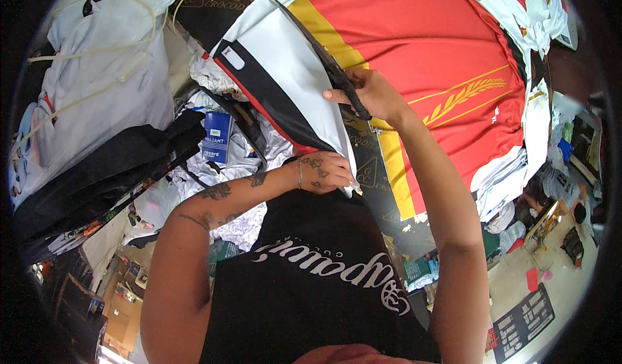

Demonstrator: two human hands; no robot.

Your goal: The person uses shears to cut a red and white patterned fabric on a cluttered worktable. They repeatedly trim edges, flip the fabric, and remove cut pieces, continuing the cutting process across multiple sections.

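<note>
A red sports shirt [427, 46] with a yellow stripe, white sleeve and black trim lies spread on a dark work surface [382, 195]. My right hand [366, 95] grips the black handle of large scissors [317, 46], whose blades run up along the white sleeve panel [285, 72]. My left hand [324, 171] pinches the lower edge of that white panel, holding it taut close to my chest. A bracelet sits on my left wrist.
A pile of white and black garments [97, 85] in plastic lies at the left. A small blue box [217, 137] rests among crumpled white fabric. More white garments [525, 8] are stacked at the upper right. Boxes and clutter sit on the floor [551, 260] at the right.
</note>
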